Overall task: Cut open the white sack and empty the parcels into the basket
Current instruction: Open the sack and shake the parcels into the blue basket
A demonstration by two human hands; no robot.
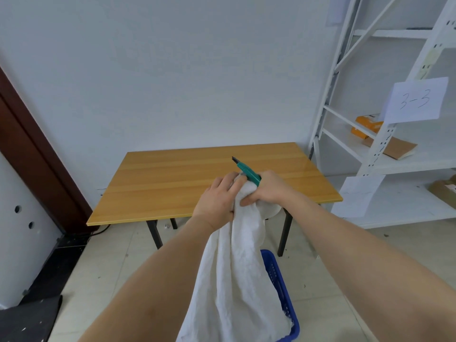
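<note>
The white sack (pixel 237 280) hangs over the blue basket (pixel 281 290), its top gripped by the left hand (pixel 219 201) and by the right hand (pixel 269 188), which also clasps a green cutter (pixel 248 171).

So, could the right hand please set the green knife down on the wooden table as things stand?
Probably yes: the right hand grips both the green knife and white sack, held over the bare wooden table.
</note>
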